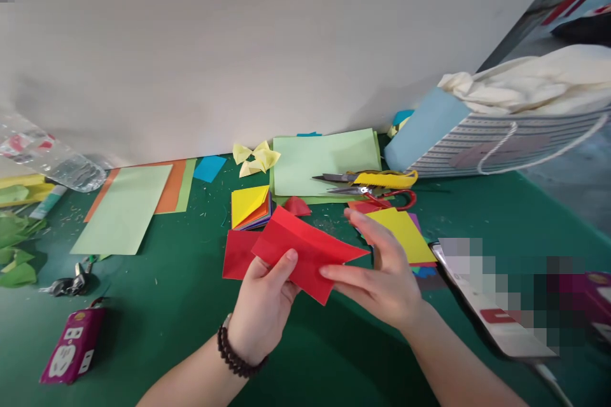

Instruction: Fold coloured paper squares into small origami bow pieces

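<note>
A folded red sheet of paper [305, 251] is tilted above the green table, one pointed corner sticking out to the right. My left hand [265, 308], with a dark bead bracelet on the wrist, pinches its lower left part between thumb and fingers. Against the paper's right side, my right hand [382, 273] rests its outstretched lower fingertips, while its upper finger stands apart past the far edge. Another red paper [236, 254] lies flat behind the left hand. Just beyond are a stack of coloured paper squares [251, 206] and a small red paper piece [296, 206].
Red-handled scissors [367, 193] and a yellow utility knife [367, 178] lie on pale green sheets [324, 162]. A phone [487, 299] is at right, below a striped bag [515, 127]. Keys [76, 280], a purple box [74, 343] and a clear bottle [52, 152] are left.
</note>
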`<state>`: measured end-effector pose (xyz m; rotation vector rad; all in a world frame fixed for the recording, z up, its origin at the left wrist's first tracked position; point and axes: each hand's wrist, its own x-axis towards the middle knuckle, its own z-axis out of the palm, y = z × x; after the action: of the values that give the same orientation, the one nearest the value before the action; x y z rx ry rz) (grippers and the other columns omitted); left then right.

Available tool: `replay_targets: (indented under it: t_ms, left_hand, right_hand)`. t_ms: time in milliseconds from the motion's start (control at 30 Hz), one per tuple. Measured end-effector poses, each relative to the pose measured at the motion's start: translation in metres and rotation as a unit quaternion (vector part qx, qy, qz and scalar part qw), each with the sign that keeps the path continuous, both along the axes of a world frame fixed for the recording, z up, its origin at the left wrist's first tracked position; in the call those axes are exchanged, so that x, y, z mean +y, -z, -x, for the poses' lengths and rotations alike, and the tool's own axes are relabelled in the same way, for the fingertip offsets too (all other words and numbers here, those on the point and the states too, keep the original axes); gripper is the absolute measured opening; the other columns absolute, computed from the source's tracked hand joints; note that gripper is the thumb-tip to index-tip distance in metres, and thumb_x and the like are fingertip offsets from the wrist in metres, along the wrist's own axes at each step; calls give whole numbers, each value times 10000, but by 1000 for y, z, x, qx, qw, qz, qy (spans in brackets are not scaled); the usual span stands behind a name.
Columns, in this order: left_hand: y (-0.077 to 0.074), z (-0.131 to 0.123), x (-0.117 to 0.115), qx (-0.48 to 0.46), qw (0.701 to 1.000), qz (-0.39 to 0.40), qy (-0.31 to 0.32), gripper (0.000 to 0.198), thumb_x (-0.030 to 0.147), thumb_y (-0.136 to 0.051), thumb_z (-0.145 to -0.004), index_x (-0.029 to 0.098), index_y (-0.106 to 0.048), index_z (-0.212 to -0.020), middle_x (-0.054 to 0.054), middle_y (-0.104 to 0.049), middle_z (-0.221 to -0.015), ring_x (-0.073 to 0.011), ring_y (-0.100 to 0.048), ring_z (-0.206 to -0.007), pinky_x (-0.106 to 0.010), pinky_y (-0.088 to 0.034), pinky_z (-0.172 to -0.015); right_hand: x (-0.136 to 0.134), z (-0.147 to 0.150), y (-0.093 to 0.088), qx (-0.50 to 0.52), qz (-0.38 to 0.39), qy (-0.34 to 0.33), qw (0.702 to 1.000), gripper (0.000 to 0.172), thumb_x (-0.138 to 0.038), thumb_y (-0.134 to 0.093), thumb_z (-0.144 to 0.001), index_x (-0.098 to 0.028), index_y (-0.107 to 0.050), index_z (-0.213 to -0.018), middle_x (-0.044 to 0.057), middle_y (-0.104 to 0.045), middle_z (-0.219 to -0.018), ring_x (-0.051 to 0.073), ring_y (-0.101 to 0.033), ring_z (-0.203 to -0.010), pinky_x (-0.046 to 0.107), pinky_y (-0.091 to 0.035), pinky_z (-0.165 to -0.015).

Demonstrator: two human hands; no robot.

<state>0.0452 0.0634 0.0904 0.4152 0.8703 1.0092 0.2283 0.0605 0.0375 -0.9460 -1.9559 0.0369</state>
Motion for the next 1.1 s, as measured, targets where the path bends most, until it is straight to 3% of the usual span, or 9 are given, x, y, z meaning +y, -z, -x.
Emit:
replay_targets:
  t_ms: [100,267,367,500,600,700,867,967,1100]
  left_hand:
    - [2,-3,-3,-3,1000,-7,3,343,308,-809,-696,179,-690,-991,-68,-715,-1077,-270,-657,-1046,-364,-552,-871]
    - [7,-8,-7,2,1000,-23,-13,298,301,-791,-719,199,-701,-984,-47,-711,-1095,-269,-640,-1083,-394,-538,-910]
    - [8,-10,-8,3,999,-48,3,252,334,-756,-759,190,-721,-963,-55,-709,-1107,-273,-618,-1123,-408,-516,-956]
    - [13,-11,-9,44,991,-106,63,355,269,-809,-702,179,-721,-1034,-76,-711,-1105,-276,-623,-1113,-401,-495,-991]
    - [18,-13,-8,87,990,-106,38,308,225,-796,-714,167,-730,-1009,-78,-729,-1051,-267,-661,-1037,-399,-519,-956]
    - [21,-17,-7,93,991,-95,13,192,226,-770,-741,151,-746,-917,-71,-748,-965,-256,-686,-965,-403,-543,-917]
    - [18,-20,-4,74,991,-107,-18,212,231,-752,-759,184,-740,-965,-51,-740,-1016,-243,-680,-989,-369,-569,-878]
    - [18,-20,-3,73,992,-99,-35,150,215,-775,-730,172,-749,-871,-41,-754,-911,-224,-699,-907,-364,-581,-852]
    - [20,-21,-1,68,994,-80,-43,118,196,-792,-706,154,-742,-804,-40,-749,-837,-188,-702,-827,-324,-596,-791]
  right_hand:
    - [4,-3,1,74,59,-30,995,192,-226,-729,-771,-335,-720,-930,-46,-177,-1568,341,-402,-1339,511,-472,-1007]
    - [3,7,-1,204,172,-41,963,64,-326,-703,-799,-274,-692,-834,48,-455,-1415,297,-534,-1214,477,-514,-933]
    - [0,15,0,272,251,-4,929,138,-369,-697,-796,-243,-642,-781,78,-631,-1112,250,-618,-1032,405,-552,-815]
    - [-3,23,1,325,280,33,903,225,-387,-729,-755,-234,-564,-737,-1,-591,-729,156,-594,-696,284,-522,-620]
    - [-4,28,0,359,268,48,893,223,-343,-743,-741,-236,-550,-773,-16,-570,-735,135,-584,-677,255,-517,-599]
    - [-6,32,0,393,262,55,880,261,-312,-750,-733,-248,-554,-893,6,-598,-850,156,-627,-780,272,-544,-645]
    - [-5,35,0,479,273,-5,834,582,-319,-764,-721,-308,-430,-1197,35,-636,-1030,186,-661,-905,344,-573,-765]
    - [-4,33,-1,491,303,-30,816,702,-319,-752,-732,-319,-357,-1312,6,-650,-908,182,-667,-834,362,-578,-762]
    - [-4,32,-3,482,347,-13,804,590,-297,-739,-738,-301,-464,-1261,-30,-575,-759,159,-629,-711,318,-569,-649]
